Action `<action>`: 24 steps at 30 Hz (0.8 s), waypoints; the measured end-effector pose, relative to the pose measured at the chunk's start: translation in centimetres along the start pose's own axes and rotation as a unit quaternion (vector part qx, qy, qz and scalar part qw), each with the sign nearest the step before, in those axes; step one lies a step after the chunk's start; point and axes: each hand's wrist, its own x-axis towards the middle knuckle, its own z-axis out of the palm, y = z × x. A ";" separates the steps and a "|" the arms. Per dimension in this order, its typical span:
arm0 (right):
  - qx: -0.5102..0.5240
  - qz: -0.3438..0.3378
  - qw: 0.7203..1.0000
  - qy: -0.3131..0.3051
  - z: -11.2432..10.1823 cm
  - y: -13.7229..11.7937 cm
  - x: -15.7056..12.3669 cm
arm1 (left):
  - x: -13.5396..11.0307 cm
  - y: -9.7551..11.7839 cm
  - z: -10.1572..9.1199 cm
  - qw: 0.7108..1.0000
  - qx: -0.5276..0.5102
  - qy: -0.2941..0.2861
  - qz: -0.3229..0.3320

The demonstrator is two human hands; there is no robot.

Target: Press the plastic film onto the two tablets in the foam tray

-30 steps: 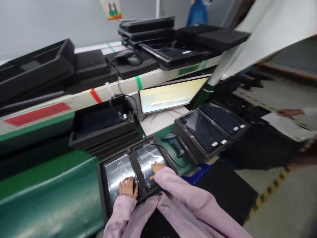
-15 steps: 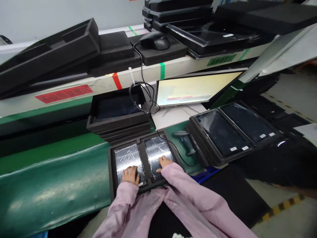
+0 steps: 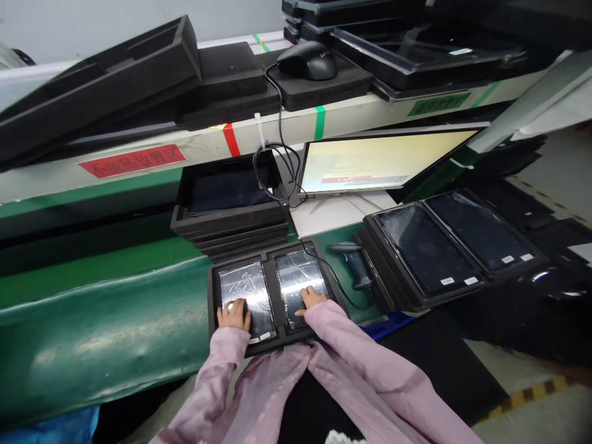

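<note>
A black foam tray lies in front of me with two compartments, each holding a film-covered tablet-like panel. My left hand rests on the lower left part of the left panel, its fingers spread. On the lower right part of the right panel lies my right hand, fingers apart and slightly bent. Neither hand grips anything. White labels show at the left panel's lower edge. Right of the tray, a handheld barcode scanner lies on the green bench surface.
Behind the tray stands a stack of foam trays. A lit monitor is at the back. Another tray stack with two large panels stands at the right. The shelf above bears foam pieces and a mouse. A cable crosses by the scanner.
My left hand has slid left across its panel, baring the labels. My right hand stays on the right panel. The view has shifted slightly.
</note>
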 end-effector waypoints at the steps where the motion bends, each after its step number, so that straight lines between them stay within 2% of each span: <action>1: -0.002 -0.002 1.000 -0.001 0.1 0.1 0.2 | 0.5 -0.8 -0.5 1.000 0.001 0.004 -0.027; 3: -0.005 -0.006 1.000 -0.004 0.3 0.1 0.4 | 0.7 -1.2 -0.9 0.999 0.002 0.002 -0.048; 4: -0.005 -0.005 1.000 -0.006 0.4 0.2 0.5 | 0.5 -0.8 -0.8 0.999 0.000 -0.005 -0.040; 9: -0.001 0.008 1.000 -0.014 0.4 0.1 0.7 | -2.3 4.1 0.9 0.992 -0.022 -0.079 0.101; 11: -0.001 0.008 1.000 -0.019 0.4 0.1 0.8 | -2.6 4.6 1.1 0.989 -0.020 -0.090 0.114; 14: 0.001 0.005 1.000 -0.018 0.6 0.2 1.0 | -1.6 3.1 0.5 0.993 0.008 -0.093 0.065; 19: 0.005 -0.001 1.000 0.002 1.4 0.6 1.4 | 1.6 -0.2 -0.6 0.990 0.056 -0.128 -0.027; 24: -0.005 0.001 1.000 0.004 1.8 0.7 1.5 | 4.9 0.5 -0.9 0.988 0.072 -0.113 -0.071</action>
